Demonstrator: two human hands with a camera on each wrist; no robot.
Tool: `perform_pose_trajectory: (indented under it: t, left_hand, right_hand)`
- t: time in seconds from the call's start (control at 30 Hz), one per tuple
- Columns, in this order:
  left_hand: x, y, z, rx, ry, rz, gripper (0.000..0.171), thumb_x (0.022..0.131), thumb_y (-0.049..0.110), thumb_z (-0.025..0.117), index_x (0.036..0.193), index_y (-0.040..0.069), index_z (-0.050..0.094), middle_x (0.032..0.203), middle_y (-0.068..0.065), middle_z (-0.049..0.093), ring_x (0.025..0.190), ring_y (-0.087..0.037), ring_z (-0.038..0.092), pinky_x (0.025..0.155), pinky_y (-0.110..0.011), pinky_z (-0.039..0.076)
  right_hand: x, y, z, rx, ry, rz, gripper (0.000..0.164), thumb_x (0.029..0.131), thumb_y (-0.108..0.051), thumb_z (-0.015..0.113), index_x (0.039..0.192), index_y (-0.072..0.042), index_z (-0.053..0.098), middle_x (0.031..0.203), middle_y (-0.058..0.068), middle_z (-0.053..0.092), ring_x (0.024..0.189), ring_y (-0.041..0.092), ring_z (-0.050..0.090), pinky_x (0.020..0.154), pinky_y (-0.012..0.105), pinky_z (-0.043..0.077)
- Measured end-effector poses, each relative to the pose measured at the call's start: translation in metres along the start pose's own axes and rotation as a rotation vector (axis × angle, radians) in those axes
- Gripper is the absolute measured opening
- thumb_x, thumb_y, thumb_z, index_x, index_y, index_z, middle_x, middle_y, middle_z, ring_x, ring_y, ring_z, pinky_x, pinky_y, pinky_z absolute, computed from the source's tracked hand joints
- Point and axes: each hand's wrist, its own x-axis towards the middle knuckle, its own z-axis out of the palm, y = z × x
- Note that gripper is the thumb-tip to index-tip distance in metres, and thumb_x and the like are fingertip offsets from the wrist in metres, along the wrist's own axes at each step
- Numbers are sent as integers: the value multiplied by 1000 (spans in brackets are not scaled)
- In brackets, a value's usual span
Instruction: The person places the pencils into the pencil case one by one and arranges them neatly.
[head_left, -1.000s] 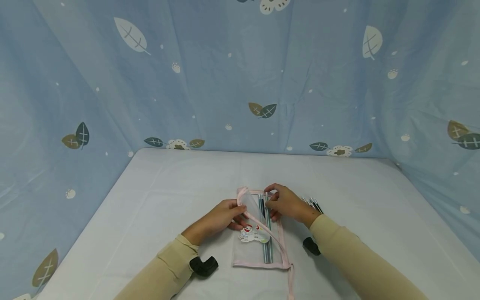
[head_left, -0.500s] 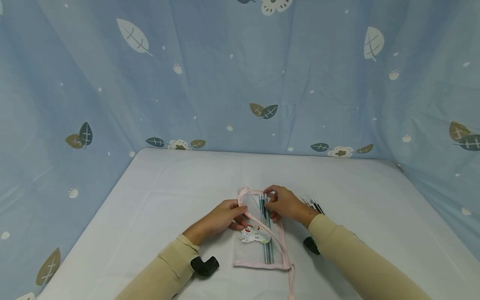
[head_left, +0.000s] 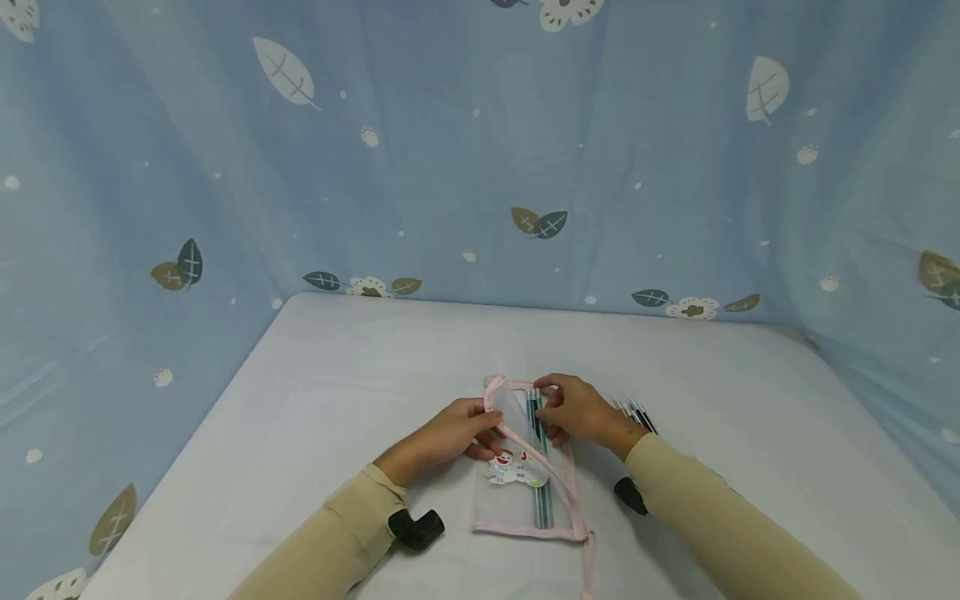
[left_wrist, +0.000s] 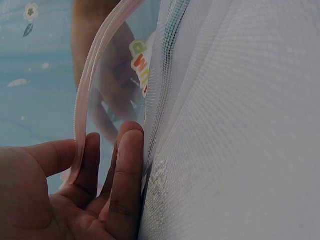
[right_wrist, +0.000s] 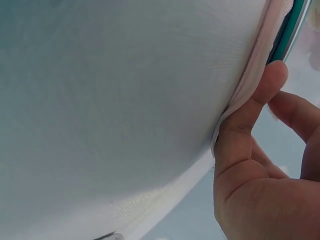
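Note:
A white mesh zip pouch with pink trim and a snow-figure sticker lies on the table. At its upper left, my left hand pinches the pink zip edge between thumb and index finger and lifts it away. Several slim teal-and-dark pens are inside, their silvery ends near the opening. My right hand reaches in at the upper right and holds the pens near those ends. A teal pen shows beside its fingertips in the right wrist view; exactly how many it grips is hidden.
Several dark pens lie on the white table just behind my right wrist. A pink strap trails from the pouch's lower right corner. Blue leaf-print cloth stands around the table's back and sides.
The pens at the pouch opening have come closer together under my right hand. My left hand keeps its pinch on the zip edge. The whole head view has shifted slightly.

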Motion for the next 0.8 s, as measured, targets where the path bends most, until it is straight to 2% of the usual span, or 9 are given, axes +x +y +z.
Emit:
perform_pose_trajectory:
  t: [0.2, 0.43, 0.57, 0.8]
  left_hand:
    - [3, -2, 0, 0, 1, 1, 31, 97, 27, 46, 103, -1, 59, 88, -13, 65, 74, -13, 64, 63, -22, 55]
    - [2, -2, 0, 2, 3, -2, 32, 97, 28, 46, 103, 0, 59, 86, -12, 65, 73, -13, 64, 63, -22, 55]
    - [1, -1, 0, 9, -1, 5, 33, 97, 28, 46, 102, -2, 59, 85, -13, 65, 73, -13, 64, 64, -23, 56]
    - [1, -1, 0, 26, -2, 10, 33, 97, 27, 46, 103, -2, 59, 89, -14, 65, 75, -14, 64, 65, -22, 56]
  right_hand:
    - [-3, 1, -3, -3, -13, -22, 51, 84, -8, 64, 132, -13, 45, 87, 12, 57, 59, 20, 63, 53, 31, 55]
    - [-15, -3, -9, -77, 37, -158, 43, 86, -12, 62, 127, -14, 50, 90, 10, 57, 62, 19, 63, 54, 30, 54]
    - [-28, -8, -14, -117, 99, -233, 39, 87, -14, 61, 125, -14, 51, 90, 7, 58, 65, 20, 62, 52, 29, 53]
    - [-51, -5, -29, -310, 287, -352, 33, 88, -20, 61, 121, -21, 55, 88, 0, 61, 73, 13, 59, 56, 22, 49]
